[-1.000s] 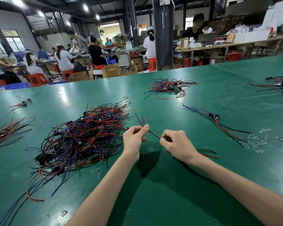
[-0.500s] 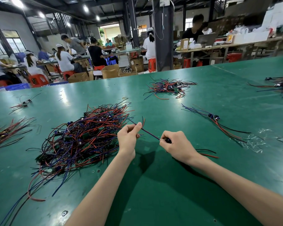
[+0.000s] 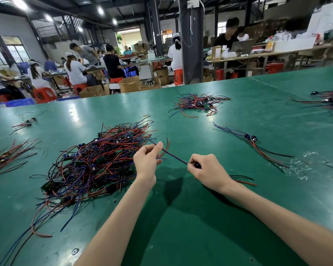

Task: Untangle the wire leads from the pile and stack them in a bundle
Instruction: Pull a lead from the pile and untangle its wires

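Bare table [image 3: 190,217] between my two forearms and out to the near right: easy passage. The left side is blocked by the big pile [image 3: 96,162], with the left hand [image 3: 145,164] at its right edge. Stray ends [image 3: 37,229] trail toward the near left. A taut lead [image 3: 174,156] spans from the left hand to the right hand [image 3: 208,170], barring a straight reach forward between them. Beyond it, an open strip runs up to the far tangle [image 3: 198,104]. To the right, a small bundle [image 3: 258,146] and crinkled clear film [image 3: 300,167] lie near each other, apart from the right hand.
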`<move>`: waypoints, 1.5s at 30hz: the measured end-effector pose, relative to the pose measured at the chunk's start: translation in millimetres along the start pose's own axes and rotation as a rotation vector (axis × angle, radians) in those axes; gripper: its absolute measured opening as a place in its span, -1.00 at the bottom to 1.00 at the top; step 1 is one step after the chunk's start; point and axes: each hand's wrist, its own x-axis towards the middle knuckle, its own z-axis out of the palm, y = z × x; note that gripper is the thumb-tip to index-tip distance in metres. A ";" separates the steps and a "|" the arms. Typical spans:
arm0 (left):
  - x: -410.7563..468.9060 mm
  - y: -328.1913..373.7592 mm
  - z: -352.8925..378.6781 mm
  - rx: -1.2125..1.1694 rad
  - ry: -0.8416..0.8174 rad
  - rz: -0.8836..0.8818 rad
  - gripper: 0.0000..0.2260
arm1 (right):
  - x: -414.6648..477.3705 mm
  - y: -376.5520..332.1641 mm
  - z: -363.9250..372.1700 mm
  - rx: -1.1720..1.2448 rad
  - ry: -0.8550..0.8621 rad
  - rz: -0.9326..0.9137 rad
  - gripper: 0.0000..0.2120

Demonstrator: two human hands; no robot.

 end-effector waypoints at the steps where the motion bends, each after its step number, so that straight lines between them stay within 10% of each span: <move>1: 1.7 1.0 -1.0 -0.048 0.011 -0.037 -0.83 | -0.1 0.5 -0.1 -0.003 -0.001 0.001 -0.83; 9: 3.3 -1.2 -8.9 0.523 -0.006 0.508 -0.79 | -0.5 4.9 -0.4 -0.039 -0.022 0.015 -0.85; 23: 10.4 3.0 -6.2 -0.201 0.005 -0.114 -0.80 | 1.6 6.1 -2.7 -0.036 0.001 -0.009 -0.83; 32: 5.9 1.1 -4.5 0.009 0.056 0.172 -0.81 | 4.4 10.3 -5.3 0.007 0.010 -0.015 -0.81; 45: 2.4 -4.5 -4.8 -0.154 0.069 0.037 -0.87 | 13.4 14.4 -14.7 0.134 -0.084 -0.047 -0.87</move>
